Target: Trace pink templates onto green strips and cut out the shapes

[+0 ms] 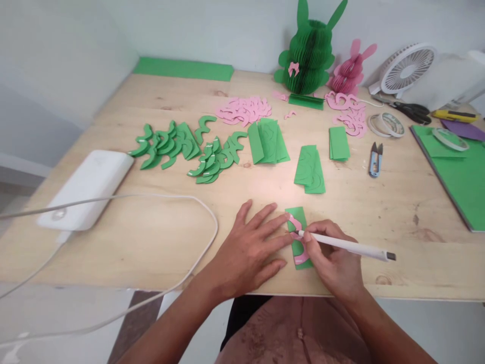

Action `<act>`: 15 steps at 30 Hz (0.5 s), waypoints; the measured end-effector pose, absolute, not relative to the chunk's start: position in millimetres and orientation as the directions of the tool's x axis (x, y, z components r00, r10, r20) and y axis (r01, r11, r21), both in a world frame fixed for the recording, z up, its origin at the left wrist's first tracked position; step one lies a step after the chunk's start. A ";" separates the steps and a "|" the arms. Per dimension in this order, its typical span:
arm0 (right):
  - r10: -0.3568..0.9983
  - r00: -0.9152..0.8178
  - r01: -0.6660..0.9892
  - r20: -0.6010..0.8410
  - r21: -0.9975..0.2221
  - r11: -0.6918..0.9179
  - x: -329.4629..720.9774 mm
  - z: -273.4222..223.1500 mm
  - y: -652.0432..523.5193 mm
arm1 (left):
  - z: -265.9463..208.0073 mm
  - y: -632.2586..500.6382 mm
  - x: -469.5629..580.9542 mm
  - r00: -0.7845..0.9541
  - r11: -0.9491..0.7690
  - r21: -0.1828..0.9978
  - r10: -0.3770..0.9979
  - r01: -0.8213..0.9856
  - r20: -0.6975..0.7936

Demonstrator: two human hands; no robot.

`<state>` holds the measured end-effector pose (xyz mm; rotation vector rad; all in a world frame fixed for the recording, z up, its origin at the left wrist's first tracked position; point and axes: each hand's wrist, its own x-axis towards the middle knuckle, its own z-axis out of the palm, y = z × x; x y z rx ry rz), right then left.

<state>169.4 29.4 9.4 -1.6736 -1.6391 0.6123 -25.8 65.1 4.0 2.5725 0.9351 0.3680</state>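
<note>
A small green paper rectangle [298,216] lies near the front edge of the table, with a wavy pink paper template [302,258] on top of it. My left hand [255,247] rests flat with fingers spread, two fingertips touching the template's left side. A white pen [348,244] is gripped in my right hand [337,258], its tip at the middle of the template. Part of the template is hidden by my fingers. Just beyond lie green paper pieces with drawn curved outlines [310,169].
Cut green curves [162,144] and pink cutouts [244,109] lie in piles. A white power bank [87,189] with a looping cable [206,207] is at left. Thread snips [375,161], tape rolls [386,125], a fan [407,68] and a green paper rabbit [310,55] stand farther back.
</note>
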 end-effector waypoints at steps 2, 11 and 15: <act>0.985 0.078 0.657 0.152 -0.751 0.064 168.8 9.2 29.8 | 3.8 65.1 -25.8 0.745 -0.708 0.432 0.657 0.559 0.112; 0.981 0.026 0.710 0.192 -0.695 0.117 168.4 7.7 30.4 | 4.1 65.2 -25.4 0.744 -0.708 0.426 0.659 0.563 0.112; 0.978 0.024 0.718 0.207 -0.684 0.127 168.0 8.2 30.6 | 3.2 65.4 -25.6 0.746 -0.714 0.422 0.655 0.558 0.121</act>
